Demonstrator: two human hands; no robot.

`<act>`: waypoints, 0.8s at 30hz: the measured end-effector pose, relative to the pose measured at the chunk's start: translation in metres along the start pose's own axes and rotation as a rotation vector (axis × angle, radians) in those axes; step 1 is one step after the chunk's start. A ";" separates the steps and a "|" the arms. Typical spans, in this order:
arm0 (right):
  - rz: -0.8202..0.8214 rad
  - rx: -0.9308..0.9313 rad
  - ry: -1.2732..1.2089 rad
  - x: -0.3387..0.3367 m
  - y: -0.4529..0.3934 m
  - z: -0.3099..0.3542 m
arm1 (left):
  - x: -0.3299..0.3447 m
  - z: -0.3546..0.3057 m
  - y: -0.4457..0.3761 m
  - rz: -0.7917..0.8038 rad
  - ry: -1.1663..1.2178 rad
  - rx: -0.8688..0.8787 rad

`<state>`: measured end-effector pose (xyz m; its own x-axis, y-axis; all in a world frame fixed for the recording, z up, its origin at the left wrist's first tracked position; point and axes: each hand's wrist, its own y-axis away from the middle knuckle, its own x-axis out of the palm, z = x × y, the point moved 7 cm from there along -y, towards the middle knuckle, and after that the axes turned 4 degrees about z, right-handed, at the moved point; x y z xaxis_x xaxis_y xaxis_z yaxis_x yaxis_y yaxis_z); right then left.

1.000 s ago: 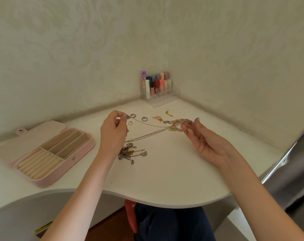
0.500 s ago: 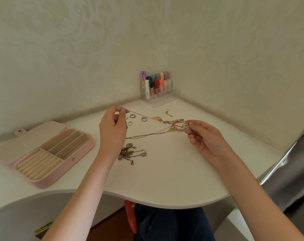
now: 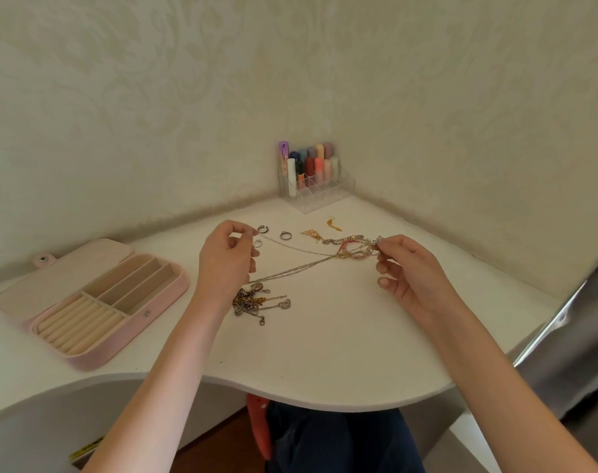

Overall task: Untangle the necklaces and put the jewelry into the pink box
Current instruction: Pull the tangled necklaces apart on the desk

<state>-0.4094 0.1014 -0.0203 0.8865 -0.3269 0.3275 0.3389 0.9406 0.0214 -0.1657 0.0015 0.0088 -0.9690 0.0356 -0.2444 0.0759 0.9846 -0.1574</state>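
So both hands are pinched on the tangled necklaces point(image 3: 304, 264). Left hand point(image 3: 226, 264) holds a thin chain end between thumb and forefinger, up near the rings point(image 3: 285, 235); right hand point(image 3: 410, 271) pinches the knot point(image 3: 357, 249), the clump with red cord and gold bits. Taking the knot as landmark: chains run out from it leftward and toward the person, long axis roughly straight between the two hands, raised off the desk point(image 3: 325, 353). Right hand is on the knot, so it is likely the one to work it loose. A second heap of chains point(image 3: 256, 300) lies nearer the person, below the left hand, untouched. Pink box point(image 3: 96, 302) sits open, well left of the knot, compartments look empty.
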 end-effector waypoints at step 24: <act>0.229 -0.345 0.415 0.068 -0.016 0.080 | 0.080 -0.063 0.015 0.595 0.264 0.076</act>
<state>-0.3800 0.0714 0.0770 0.9748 -0.1934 -0.1109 0.1460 0.9297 -0.3382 -0.2566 0.0295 0.0476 -0.7807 0.6211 -0.0694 0.6242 0.7692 -0.1371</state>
